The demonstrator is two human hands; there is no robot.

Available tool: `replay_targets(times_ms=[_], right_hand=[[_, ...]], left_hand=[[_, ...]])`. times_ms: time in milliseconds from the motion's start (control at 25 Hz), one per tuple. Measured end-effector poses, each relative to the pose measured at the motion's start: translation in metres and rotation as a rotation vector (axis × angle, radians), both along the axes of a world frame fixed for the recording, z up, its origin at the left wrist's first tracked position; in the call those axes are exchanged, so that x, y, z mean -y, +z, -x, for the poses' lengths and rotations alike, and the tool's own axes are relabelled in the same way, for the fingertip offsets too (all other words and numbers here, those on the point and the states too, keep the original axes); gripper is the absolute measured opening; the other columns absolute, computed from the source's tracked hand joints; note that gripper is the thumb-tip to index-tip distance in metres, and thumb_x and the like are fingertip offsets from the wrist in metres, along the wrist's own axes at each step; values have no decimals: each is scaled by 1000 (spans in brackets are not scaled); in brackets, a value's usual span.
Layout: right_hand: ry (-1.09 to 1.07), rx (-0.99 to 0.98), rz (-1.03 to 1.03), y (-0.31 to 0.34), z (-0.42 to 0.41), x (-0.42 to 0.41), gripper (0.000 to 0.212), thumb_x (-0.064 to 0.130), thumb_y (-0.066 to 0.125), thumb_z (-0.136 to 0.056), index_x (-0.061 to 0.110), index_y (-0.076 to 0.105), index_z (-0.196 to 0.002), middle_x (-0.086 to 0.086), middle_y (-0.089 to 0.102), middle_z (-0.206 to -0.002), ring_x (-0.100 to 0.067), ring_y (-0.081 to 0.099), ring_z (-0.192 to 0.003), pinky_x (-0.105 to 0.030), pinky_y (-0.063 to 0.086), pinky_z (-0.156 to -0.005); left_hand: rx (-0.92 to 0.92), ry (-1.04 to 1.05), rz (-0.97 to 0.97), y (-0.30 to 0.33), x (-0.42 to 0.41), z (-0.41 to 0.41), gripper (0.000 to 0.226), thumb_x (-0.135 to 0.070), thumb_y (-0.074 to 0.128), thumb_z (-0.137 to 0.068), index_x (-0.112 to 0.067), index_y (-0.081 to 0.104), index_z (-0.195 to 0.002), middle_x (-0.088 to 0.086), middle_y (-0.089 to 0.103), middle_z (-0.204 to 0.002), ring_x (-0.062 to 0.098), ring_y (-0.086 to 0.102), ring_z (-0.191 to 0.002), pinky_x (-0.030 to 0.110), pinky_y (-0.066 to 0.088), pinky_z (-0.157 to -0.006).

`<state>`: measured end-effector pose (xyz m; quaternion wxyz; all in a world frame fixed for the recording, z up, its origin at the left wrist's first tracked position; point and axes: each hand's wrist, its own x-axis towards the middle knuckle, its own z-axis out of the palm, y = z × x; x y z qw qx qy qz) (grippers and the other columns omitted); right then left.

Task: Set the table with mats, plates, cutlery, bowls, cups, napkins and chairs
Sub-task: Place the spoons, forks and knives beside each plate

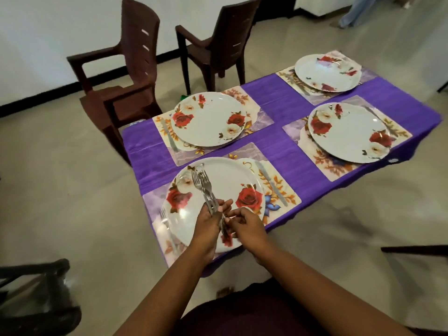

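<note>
Over the nearest plate point(218, 190), my left hand point(208, 224) gripped a loose bundle of forks point(204, 187) while my right hand point(244, 224) pinched at their handles; one could slip and clatter.

Both forearms are bare from the lower edge of the view up to the wrists, with no sleeve, watch, bracelet or ring showing on either. The left hand point(208, 226) and the right hand point(247, 226) are bare too, without gloves. The fingernails look short and pale; whether they are painted cannot be told. Between the two arms, at the bottom of the view, a dark maroon garment point(242, 314) covers the person's body; its cut is unclear.
</note>
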<state>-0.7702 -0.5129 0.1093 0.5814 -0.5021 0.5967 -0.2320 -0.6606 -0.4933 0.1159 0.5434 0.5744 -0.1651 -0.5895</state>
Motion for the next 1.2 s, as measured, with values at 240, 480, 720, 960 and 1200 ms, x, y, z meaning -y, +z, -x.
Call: replay_targets(times_ms=[240,480,720,960,1200], right_hand=[[-134,40,-20,-5,111,48,12,4,60,-92,13,68,-94,-3,71,-89,-11,64,-73,-19,52,-61],[-311,8,-41,-13,244,105,13,4,60,-93,13,68,-90,-4,66,-74,-11,60,-64,-20,49,-56],[-338,23,-80,-18,315,154,19,4,58,-93,19,69,-89,-2,67,-74,-10,58,-66,-22,50,-60],[-226,-13,-120,-37,326,208,6,8,61,-92,8,68,-92,-1,63,-74,-13,57,-70,-29,48,-68],[-178,-62,-184,-61,316,266,8,5,63,-90,5,69,-95,-4,65,-76,-12,56,-65,-22,45,-62]], left_hand=[[-105,-122,-18,5,68,108,22,-11,46,-101,-10,58,-119,10,71,-112,20,70,-101,35,59,-80],[-81,-102,-97,-12,130,208,19,-6,43,-101,-3,52,-117,21,68,-111,28,71,-92,29,60,-70],[-59,-11,-145,-19,158,264,16,-7,39,-103,-7,53,-111,18,70,-102,26,72,-84,28,58,-62],[-50,88,-168,-30,168,278,15,-8,41,-102,-8,55,-109,19,70,-99,28,72,-81,28,58,-60],[-40,165,-203,-31,224,274,15,-10,44,-102,-6,55,-110,21,71,-100,30,73,-82,30,59,-60]])
